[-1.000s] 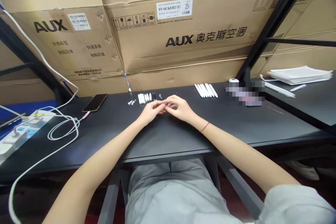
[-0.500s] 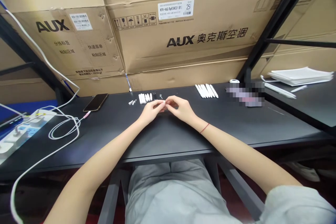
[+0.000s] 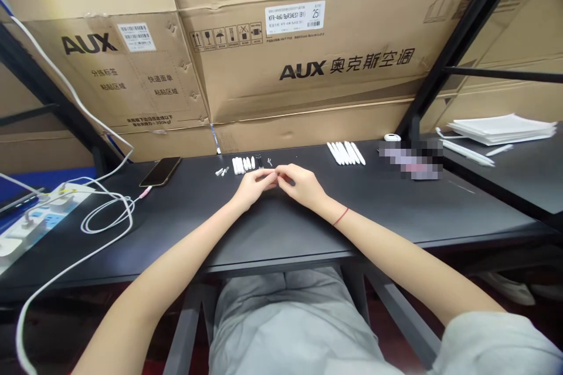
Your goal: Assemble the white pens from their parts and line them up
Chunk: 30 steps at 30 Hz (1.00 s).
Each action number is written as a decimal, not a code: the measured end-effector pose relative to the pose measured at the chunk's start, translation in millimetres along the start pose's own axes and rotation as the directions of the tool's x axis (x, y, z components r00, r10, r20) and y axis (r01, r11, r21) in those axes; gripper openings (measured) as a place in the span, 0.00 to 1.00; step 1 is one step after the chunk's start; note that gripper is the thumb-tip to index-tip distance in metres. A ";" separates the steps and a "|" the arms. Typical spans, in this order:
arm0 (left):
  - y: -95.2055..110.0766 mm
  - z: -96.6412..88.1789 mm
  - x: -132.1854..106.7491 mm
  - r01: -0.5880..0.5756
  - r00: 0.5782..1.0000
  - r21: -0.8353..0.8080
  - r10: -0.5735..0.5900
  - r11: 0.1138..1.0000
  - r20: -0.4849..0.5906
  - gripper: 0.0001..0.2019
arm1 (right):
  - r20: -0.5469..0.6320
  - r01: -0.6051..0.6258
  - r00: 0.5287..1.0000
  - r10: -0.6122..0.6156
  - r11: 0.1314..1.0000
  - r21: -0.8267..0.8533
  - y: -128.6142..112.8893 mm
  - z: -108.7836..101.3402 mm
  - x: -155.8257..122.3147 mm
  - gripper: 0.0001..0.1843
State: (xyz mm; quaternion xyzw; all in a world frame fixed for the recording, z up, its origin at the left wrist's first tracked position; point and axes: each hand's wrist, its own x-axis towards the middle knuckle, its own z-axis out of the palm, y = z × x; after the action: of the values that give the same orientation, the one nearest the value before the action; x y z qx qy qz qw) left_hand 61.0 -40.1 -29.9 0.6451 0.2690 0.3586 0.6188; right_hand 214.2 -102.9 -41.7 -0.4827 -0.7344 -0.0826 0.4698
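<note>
Two bare forearms reach forward over a black bench (image 3: pixel 334 217), and the left hand (image 3: pixel 253 187) and right hand (image 3: pixel 301 186) meet near its back edge. The grip of each hand is closed to a pinch: the fingertips (image 3: pixel 276 171) of both hands press together at one point. Whatever lies between them is too small to make out. A thin red cord (image 3: pixel 341 217) circles the right wrist.

Just beyond and to the left of the hands lie small grey-white plastic pieces (image 3: pixel 222 171), a tight row of short white parts (image 3: pixel 240 164), and a few tiny dark parts (image 3: pixel 259 161). Farther right of the hands, a fan of long white sticks (image 3: pixel 345 152) lies side by side, followed by a blurred object (image 3: pixel 411 159).

Well left of the hands are a smartphone (image 3: pixel 160 171), a coiled white cable (image 3: pixel 105 211), and a power strip (image 3: pixel 35 217). Well right of them, beyond the blurred object, sits a stack of white paper (image 3: pixel 504 129). Behind the hands rise large cardboard boxes (image 3: pixel 303 64) printed AUX.
</note>
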 end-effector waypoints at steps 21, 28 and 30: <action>49.0 -133.7 52.4 0.097 0.967 0.940 -0.253 0.326 -0.012 0.52 | 0.115 -0.293 0.954 0.278 0.945 0.147 0.9 -0.4 1.2 0.03; 33.4 -133.4 66.0 0.115 0.944 0.950 -0.330 0.291 -0.014 0.54 | 0.165 -0.311 0.944 0.286 0.937 0.156 -0.9 -2.7 1.0 0.03; 32.0 -134.7 65.8 0.105 0.946 0.949 -0.325 0.297 -0.004 0.53 | 0.176 -0.314 0.942 0.287 0.937 0.152 -0.6 -2.8 1.1 0.04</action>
State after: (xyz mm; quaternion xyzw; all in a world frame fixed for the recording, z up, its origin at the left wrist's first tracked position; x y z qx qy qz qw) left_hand -9.9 90.6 7.3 0.8710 0.4502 -0.0130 0.1960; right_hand 215.4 -104.2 -39.1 -0.5504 -0.6898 0.0932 0.4611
